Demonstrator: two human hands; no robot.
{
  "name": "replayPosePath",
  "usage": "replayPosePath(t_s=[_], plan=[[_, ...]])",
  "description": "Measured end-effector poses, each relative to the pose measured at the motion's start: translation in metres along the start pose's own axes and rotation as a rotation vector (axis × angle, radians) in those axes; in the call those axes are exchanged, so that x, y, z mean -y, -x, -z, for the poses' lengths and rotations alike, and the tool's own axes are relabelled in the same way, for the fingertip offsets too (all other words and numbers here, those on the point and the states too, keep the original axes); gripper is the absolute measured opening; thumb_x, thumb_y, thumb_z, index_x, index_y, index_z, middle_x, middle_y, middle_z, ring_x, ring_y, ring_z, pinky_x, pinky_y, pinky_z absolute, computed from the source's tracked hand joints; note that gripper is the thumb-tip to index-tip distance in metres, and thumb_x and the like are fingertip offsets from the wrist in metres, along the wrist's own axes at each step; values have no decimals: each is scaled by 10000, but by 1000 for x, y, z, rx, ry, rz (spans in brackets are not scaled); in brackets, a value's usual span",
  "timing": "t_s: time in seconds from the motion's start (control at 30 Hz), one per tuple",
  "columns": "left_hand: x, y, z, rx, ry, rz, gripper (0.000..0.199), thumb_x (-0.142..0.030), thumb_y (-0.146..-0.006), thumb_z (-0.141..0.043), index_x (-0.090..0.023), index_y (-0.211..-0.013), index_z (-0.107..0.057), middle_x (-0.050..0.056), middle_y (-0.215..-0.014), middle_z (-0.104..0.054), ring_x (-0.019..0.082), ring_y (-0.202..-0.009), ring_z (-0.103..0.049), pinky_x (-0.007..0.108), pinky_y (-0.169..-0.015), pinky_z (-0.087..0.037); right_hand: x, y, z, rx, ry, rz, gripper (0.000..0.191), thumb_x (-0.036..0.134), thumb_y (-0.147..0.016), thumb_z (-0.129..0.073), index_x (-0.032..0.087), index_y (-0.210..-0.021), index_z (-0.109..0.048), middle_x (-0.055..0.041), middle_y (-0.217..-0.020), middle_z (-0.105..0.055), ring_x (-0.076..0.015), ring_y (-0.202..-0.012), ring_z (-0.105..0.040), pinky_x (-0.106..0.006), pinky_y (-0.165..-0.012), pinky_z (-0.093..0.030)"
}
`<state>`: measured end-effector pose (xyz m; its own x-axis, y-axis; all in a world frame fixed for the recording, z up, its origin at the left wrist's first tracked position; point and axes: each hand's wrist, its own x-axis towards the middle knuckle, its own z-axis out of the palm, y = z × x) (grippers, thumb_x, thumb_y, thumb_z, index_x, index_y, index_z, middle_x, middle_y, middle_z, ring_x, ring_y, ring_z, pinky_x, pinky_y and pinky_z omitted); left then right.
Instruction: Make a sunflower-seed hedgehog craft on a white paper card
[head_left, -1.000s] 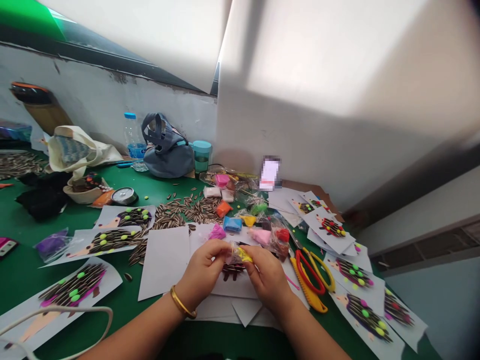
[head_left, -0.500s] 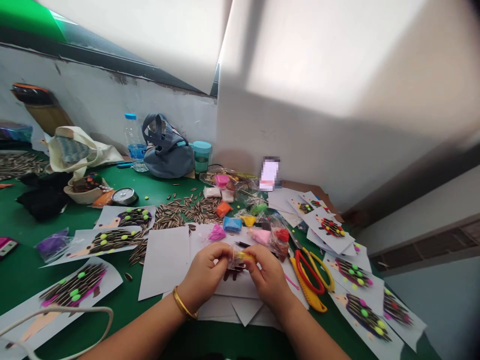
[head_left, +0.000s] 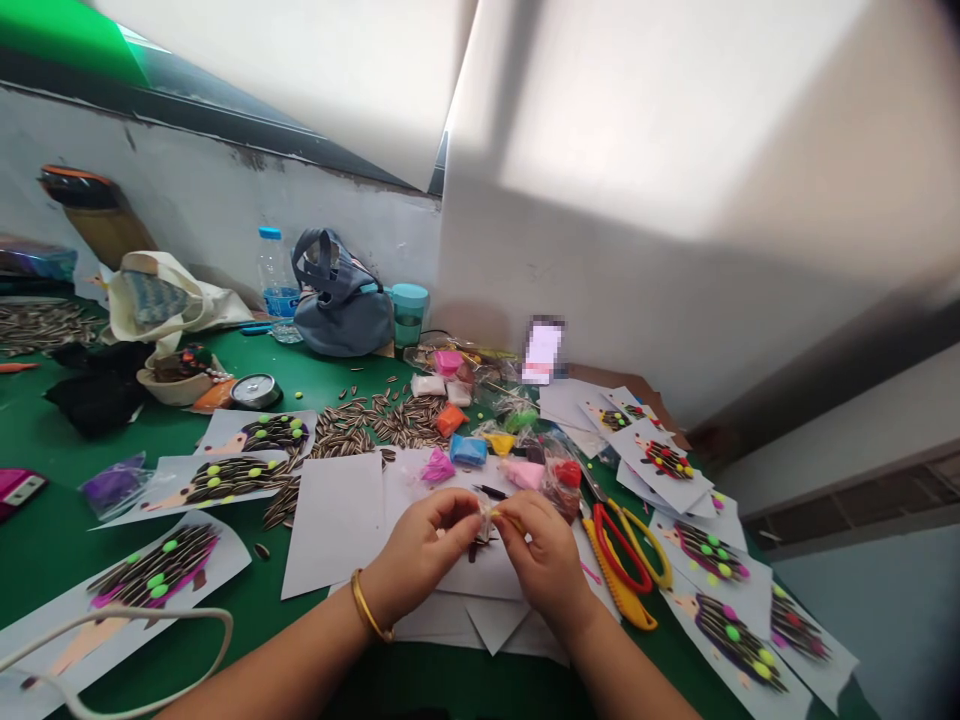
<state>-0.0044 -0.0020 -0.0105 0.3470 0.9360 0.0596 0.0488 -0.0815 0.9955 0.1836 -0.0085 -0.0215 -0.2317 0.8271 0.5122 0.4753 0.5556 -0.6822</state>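
In the middle of the head view, my left hand (head_left: pixel 427 545) and my right hand (head_left: pixel 541 560) meet over a sheet of white paper (head_left: pixel 480 580). Pinched between their fingertips is a small clear plastic bag (head_left: pixel 486 518) with a bit of yellow modelling clay; my fingers cover most of it. Brown pieces (head_left: pixel 474 550) on the paper show partly below the hands. A black pen (head_left: pixel 491 492) lies just beyond. Packets of modelling clay, among them blue (head_left: pixel 468 451), magenta (head_left: pixel 437 465) and pink (head_left: pixel 523 472), sit past my fingertips.
Sunflower seeds (head_left: pixel 349 432) are heaped behind a blank card (head_left: pixel 334 525). Red-handled scissors (head_left: pixel 621 550) and a yellow cutter (head_left: pixel 634 605) lie right. Seed-covered hedgehog pictures (head_left: pixel 739 640) flank both sides. A white cable (head_left: pixel 225 635) loops at lower left; a phone (head_left: pixel 543 350) leans on the wall.
My fingers have shifted on the plastic bag, and less yellow shows now. Both hands are slightly further right in view, and the whole scene has shifted slightly right.
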Motion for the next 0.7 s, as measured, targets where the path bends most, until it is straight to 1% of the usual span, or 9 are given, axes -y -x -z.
replayPosePath(t_s=[0.07, 0.13, 0.2, 0.27, 0.3, 0.37, 0.5, 0.63, 0.7], plan=[[-1, 1, 0, 9, -79, -45, 268, -361, -777, -717, -178, -957, -641, 27, -851, -644, 161, -768, -590, 270, -699, -499, 0, 0, 1, -2, 6, 2, 134, 205, -950, -530, 207, -900, -654, -47, -841, -634, -183, -803, -605, -313, -736, -497], [1, 0, 1, -28, -180, -76, 250, -319, -739, -760, -187, -922, -652, 24, -858, -653, 168, -796, -595, 273, -726, -499, -2, 0, 1, 10, 1, 4, 127, 220, -952, -533, 214, -965, -660, -54, -891, -653, -189, -846, -619, -318, -768, -508], [3, 0, 2, -90, -231, -90, 173, -313, -802, -701, -191, -916, -658, 28, -864, -663, 164, -787, -605, 278, -730, -505, -4, 1, 1, 20, 8, 10, 185, 263, -938, -576, 225, -1104, -647, -71, -996, -673, -209, -935, -632, -336, -826, -520], [5, -1, 5, -144, -223, -105, 151, -323, -867, -618, -191, -925, -661, 39, -891, -672, 164, -789, -620, 284, -731, -517, -6, 1, 1, 22, 29, 20, 339, 312, -909, -631, 236, -1238, -604, -86, -1104, -672, -233, -1027, -629, -357, -882, -525], [7, -1, 6, -168, -212, -110, 158, -326, -883, -595, -190, -927, -662, 44, -908, -676, 166, -800, -627, 287, -733, -522, -7, 1, 1, 23, 36, 25, 392, 326, -899, -645, 242, -1278, -586, -89, -1136, -669, -239, -1055, -626, -364, -900, -526], [9, -2, 7, -207, -186, -112, 161, -328, -890, -581, -189, -908, -660, 49, -932, -678, 172, -825, -637, 293, -748, -532, -8, 2, 2, 36, 34, 31, 401, 322, -922, -608, 253, -1315, -570, -88, -1173, -666, -238, -1089, -622, -372, -924, -525], [10, -5, 8, -244, -110, -49, 170, -341, -872, -592, -181, -895, -645, 52, -903, -683, 176, -797, -648, 297, -721, -546, -12, 6, 1, 28, 4, -6, 353, 282, -971, -504, 243, -1316, -566, -95, -1228, -652, -236, -1135, -607, -385, -959, -510], [10, -7, 7, -245, -31, 10, 205, -308, -825, -615, -173, -972, -663, 76, -947, -700, 196, -820, -669, 286, -658, -553, -16, 8, 0, -22, -64, -93, 306, 336, -922, -604, 228, -1209, -599, -87, -1125, -672, -224, -991, -646, -345, -855, -538], [8, -6, 7, -234, 26, 39, 272, -312, -799, -644, -166, -1027, -663, 81, -957, -705, 200, -811, -676, 272, -614, -553, -13, 6, 0, -16, -85, -86, 275, 344, -901, -638, 234, -1153, -617, -71, -1070, -672, -209, -930, -637, -324, -813, -533]])
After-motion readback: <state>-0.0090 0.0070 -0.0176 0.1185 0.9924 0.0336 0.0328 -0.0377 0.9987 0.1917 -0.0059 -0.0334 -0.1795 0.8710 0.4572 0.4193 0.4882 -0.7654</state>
